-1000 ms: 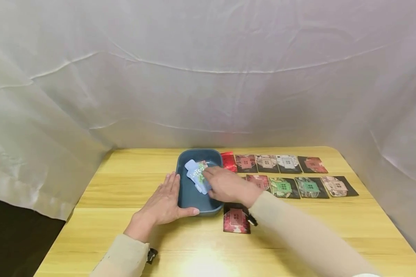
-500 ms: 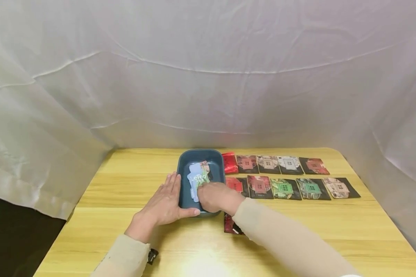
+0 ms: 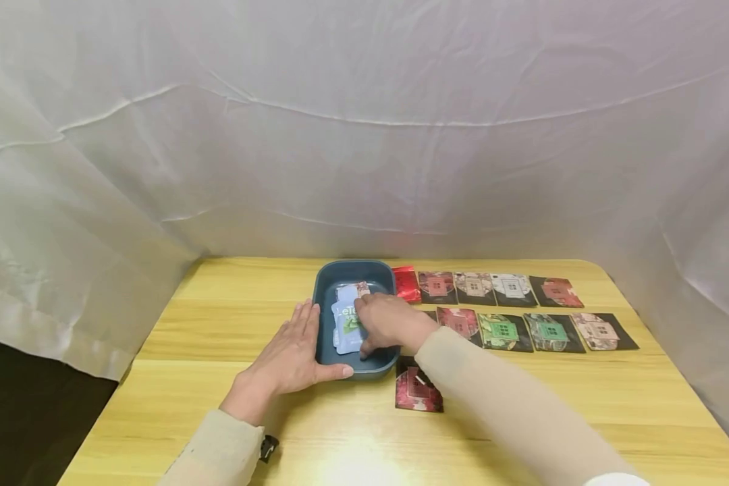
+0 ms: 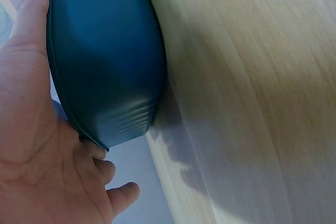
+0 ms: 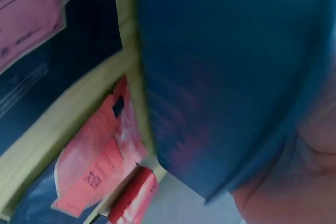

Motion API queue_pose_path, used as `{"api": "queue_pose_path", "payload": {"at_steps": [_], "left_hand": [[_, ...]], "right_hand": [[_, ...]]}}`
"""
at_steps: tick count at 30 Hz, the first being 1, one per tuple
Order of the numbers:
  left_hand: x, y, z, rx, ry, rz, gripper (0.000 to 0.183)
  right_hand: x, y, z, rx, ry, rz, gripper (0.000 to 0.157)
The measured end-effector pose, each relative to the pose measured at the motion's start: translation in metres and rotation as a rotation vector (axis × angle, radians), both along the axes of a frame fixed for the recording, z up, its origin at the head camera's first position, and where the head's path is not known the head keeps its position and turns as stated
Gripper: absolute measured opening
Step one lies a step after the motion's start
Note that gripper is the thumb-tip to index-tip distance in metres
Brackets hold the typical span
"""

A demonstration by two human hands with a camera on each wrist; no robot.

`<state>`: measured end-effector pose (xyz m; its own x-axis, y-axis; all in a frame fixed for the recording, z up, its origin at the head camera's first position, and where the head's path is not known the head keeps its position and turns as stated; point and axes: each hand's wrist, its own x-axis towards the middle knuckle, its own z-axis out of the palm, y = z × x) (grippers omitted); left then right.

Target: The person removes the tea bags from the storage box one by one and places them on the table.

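Observation:
A dark blue rectangular bin [image 3: 334,270] stands at the table's middle in the head view. My left hand [image 3: 288,354] rests against its left side, fingers straight and thumb along the front rim. Inside the bin lie several overlapping tea packets; the top one is a light blue tea packet [image 3: 347,327] lettered "LeTea" with a green print. My right hand [image 3: 395,320] reaches over the right wall and holds this packet at its right side, thumb near, fingers far. The right hand covers part of the packets. Both wrist views show mainly the bin's outer walls.
Right of the bin, dark tea packets lie in two rows, including a green-labelled packet [image 3: 501,331] and a white-labelled packet [image 3: 513,289]. A shiny red packet [image 3: 407,283] touches the bin's far right. One dark red packet [image 3: 418,391] lies nearer, partly under the right sleeve.
My right hand moved toward the front of the bin, then back to the packets' right side. The top packet went from slanted to nearly straight. My left hand stayed at the rim.

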<state>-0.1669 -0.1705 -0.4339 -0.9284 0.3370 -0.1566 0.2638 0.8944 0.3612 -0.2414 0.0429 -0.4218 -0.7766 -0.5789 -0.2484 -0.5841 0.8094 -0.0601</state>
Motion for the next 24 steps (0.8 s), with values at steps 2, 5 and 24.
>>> {"api": "queue_pose_path", "payload": {"at_steps": [2,5,24], "left_hand": [[0.0,0.0,0.001,-0.001,0.004,-0.006,0.14],[0.001,0.001,0.003,-0.003,0.003,-0.01,0.14],[0.001,-0.001,0.001,-0.005,-0.001,-0.004,0.14]], "right_hand": [[-0.002,-0.005,-0.002,0.03,-0.012,-0.017,0.114],[-0.006,-0.011,-0.003,0.064,-0.046,-0.048,0.126],[-0.013,-0.023,-0.012,0.05,-0.064,-0.031,0.116]]}}
